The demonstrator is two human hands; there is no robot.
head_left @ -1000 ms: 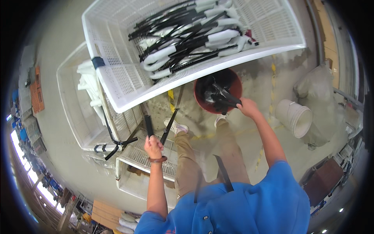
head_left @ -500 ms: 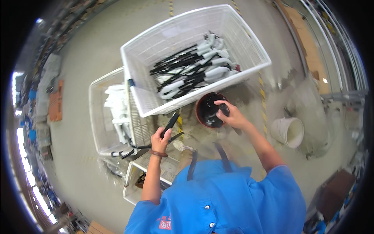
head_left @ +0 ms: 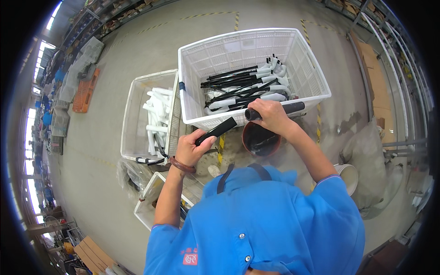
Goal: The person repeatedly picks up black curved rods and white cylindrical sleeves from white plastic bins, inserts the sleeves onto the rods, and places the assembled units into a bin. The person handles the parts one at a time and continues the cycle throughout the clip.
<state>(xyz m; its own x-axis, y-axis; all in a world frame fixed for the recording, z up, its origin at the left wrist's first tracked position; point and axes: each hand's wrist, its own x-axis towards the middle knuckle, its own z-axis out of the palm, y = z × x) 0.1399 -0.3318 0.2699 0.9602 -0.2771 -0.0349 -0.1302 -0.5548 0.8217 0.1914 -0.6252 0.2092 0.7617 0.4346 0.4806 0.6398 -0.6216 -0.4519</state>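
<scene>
My left hand is closed around a black bar, its straight end pointing up and right. A thin dark piece shows behind that hand; whether it belongs to the bar I cannot tell. My right hand grips a dark grey tubular sleeve, held nearly level with its open end facing left toward the bar. The two pieces are apart. Below my right hand stands a reddish-brown bucket with dark, wet-looking contents.
Ahead is a large white crate of black rods with white wrapping. Left of it, another crate holds white tubes. A smaller crate sits near my left arm, a white bucket at right.
My right hand has lifted and turned the grey sleeve from beside the bucket to nearly level above it. The bar in my left hand now tilts further right. The whole view has shifted.
</scene>
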